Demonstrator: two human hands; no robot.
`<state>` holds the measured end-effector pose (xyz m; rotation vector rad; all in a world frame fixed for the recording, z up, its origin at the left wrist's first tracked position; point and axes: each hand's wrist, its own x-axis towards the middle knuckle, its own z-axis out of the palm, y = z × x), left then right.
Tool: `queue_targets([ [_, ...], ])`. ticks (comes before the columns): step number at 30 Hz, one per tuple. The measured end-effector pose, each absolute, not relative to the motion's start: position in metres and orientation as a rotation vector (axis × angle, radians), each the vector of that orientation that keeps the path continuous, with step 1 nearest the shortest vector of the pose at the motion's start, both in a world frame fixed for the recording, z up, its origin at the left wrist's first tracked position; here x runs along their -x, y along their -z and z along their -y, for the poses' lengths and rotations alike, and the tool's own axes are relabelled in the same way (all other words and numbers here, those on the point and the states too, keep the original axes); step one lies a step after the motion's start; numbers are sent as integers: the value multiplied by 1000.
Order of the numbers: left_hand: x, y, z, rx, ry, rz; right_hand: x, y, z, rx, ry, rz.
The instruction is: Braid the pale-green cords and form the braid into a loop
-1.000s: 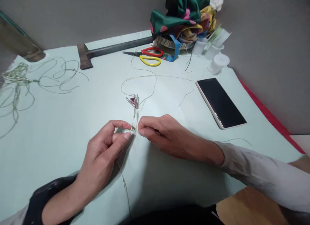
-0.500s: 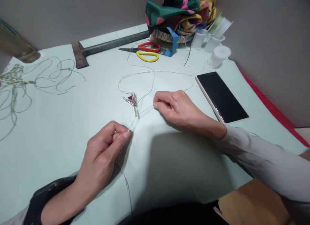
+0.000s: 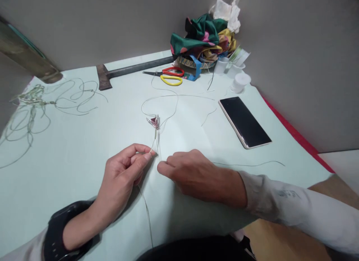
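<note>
Pale green paper covers the table (image 3: 70, 148), smooth and matte under grey walls. Nearest, the left hand (image 3: 123, 178) curls palm-inward, thumb and forefinger pinched shut on a thin, waxy cord (image 3: 155, 141) — the right hand (image 3: 190, 171) lies knuckles-up just beside it, fingertips together on the strand's end. That cord runs up to a small metal clip (image 3: 153, 121). Farther off lie a glossy black phone (image 3: 244, 121), red-and-yellow scissors (image 3: 171, 74), a rusty-headed hammer (image 3: 104, 75), and crumpled fabric (image 3: 206, 34).

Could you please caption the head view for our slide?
Both hands, left hand and right hand, pinch thin cords below a binder clip.
</note>
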<state>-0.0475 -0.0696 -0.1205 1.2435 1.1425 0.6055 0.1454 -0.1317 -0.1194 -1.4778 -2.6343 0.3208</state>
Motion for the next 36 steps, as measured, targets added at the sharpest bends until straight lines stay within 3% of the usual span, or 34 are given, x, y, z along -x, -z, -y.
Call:
queue_targets([
  [4,49,121,70,-1260,-606,-1126,-143,111,129,1517,-555,2529],
  [10,48,122,70,-1310,-606,-1101,-152,90,128,1447,-1099,1815],
  [23,44,116,71,-1433,-602,-1097,-125,126,120,1609,-297,2512],
  [26,44,115,71,-1497,-613,-1163,-128,124,120,1580,-288,2525],
  [32,45,116,70,-1455,-597,-1143,-146,109,101,1557,-737,2366],
  [36,45,118,69,-1451,-594,-1155,-149,109,96,1543,-378,2464],
])
